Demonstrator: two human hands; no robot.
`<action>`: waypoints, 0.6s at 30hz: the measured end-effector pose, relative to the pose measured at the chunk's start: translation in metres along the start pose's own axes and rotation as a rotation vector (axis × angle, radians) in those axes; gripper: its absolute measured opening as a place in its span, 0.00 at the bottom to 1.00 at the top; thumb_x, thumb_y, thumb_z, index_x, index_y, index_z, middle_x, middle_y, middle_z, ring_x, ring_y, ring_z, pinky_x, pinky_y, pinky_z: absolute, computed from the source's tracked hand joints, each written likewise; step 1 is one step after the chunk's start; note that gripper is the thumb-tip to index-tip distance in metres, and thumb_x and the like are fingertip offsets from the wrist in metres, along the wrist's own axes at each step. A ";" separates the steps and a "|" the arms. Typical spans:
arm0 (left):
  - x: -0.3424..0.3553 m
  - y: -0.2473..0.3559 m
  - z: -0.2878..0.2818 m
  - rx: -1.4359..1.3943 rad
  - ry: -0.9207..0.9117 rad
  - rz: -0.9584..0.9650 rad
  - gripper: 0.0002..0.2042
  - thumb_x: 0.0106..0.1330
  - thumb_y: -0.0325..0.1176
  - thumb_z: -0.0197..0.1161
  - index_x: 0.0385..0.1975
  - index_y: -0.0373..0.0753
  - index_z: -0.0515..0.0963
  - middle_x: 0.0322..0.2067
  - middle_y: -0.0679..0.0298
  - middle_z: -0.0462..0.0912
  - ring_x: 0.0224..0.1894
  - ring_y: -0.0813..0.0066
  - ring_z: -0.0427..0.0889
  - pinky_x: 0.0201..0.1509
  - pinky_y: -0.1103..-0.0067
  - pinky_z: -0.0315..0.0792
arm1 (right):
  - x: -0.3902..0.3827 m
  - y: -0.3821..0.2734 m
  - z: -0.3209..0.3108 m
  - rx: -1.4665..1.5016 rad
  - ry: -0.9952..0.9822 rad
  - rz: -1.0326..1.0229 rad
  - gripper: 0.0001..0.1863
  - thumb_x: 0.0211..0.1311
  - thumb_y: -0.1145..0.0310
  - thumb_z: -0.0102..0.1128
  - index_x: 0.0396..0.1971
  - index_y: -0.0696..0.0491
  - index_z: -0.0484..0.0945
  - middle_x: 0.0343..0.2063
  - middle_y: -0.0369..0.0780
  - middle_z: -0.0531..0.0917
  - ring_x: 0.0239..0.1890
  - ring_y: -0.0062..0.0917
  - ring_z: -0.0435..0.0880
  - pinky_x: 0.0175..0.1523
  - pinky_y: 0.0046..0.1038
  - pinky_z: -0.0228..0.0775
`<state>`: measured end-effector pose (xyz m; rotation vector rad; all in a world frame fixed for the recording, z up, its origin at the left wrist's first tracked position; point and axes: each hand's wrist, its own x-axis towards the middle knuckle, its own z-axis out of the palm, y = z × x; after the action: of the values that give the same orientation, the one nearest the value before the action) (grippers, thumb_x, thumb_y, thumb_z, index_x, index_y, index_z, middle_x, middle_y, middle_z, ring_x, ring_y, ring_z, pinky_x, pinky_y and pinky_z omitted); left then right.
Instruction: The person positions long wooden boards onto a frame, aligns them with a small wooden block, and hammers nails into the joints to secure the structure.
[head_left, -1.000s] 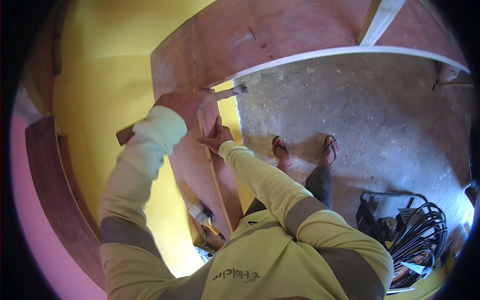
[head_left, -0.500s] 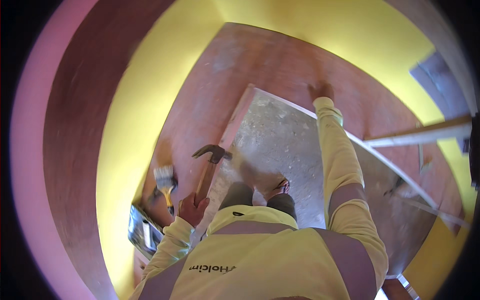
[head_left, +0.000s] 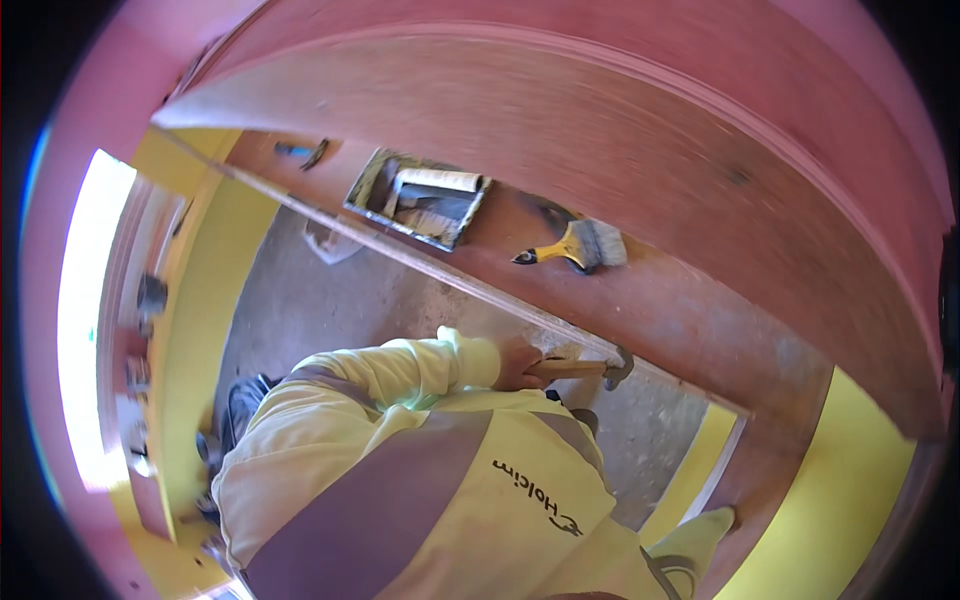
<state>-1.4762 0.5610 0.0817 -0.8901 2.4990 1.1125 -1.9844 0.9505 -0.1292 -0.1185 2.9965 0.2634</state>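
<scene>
My left hand [head_left: 520, 364] is closed around the wooden handle of a claw hammer [head_left: 575, 369], whose dark metal head [head_left: 620, 369] points right, by the pale edge of the reddish-brown counter [head_left: 690, 305]. On that counter lies a wide paintbrush [head_left: 580, 246] with a yellow handle and grey bristles. Left of it is a paint-smeared tray [head_left: 455, 236] with a pale roller [head_left: 438, 180] in it. My right arm [head_left: 690, 545] reaches out at the lower right, over the counter's side branch. Of my right hand [head_left: 732, 516] only a sliver shows past the cuff; its fingers are hidden.
A small blue and black tool [head_left: 302, 152] lies at the counter's far left end. Beneath the counter edge a whitish bag [head_left: 332, 243] sits on the concrete floor [head_left: 300, 290]. Several containers [head_left: 150, 295] stand along the left, near a bright opening. Yellow and pink walls enclose the place.
My view has swung left, bringing the tray and paintbrush to the middle. The hammer stays in my left hand, its head now pointing right. My right hand is mostly out of sight.
</scene>
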 end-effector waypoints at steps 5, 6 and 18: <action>-0.042 0.000 0.027 -0.140 0.050 -0.225 0.18 0.53 0.47 0.59 0.29 0.35 0.75 0.27 0.47 0.78 0.34 0.50 0.77 0.41 0.63 0.69 | 0.029 0.019 0.006 -0.093 -0.025 0.014 0.24 0.55 0.58 0.51 0.49 0.58 0.70 0.44 0.50 0.76 0.47 0.40 0.76 0.52 0.36 0.67; -0.050 -0.007 0.043 -0.203 0.121 -0.259 0.18 0.53 0.47 0.59 0.29 0.35 0.76 0.26 0.47 0.78 0.32 0.50 0.78 0.39 0.64 0.70 | 0.030 0.019 -0.001 -0.116 -0.028 0.010 0.24 0.56 0.58 0.51 0.49 0.58 0.70 0.44 0.50 0.76 0.47 0.40 0.76 0.53 0.36 0.67; -0.173 -0.024 0.092 -0.982 0.560 -0.643 0.14 0.56 0.41 0.60 0.25 0.34 0.74 0.15 0.63 0.75 0.15 0.78 0.74 0.21 0.77 0.69 | -0.120 -0.171 -0.103 0.924 -0.026 -0.663 0.12 0.56 0.68 0.46 0.35 0.61 0.71 0.27 0.46 0.76 0.27 0.30 0.75 0.35 0.27 0.68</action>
<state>-1.3279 0.6907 0.0861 -2.2974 1.5701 2.0095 -1.8632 0.7725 -0.0410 -0.9255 2.5303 -1.1191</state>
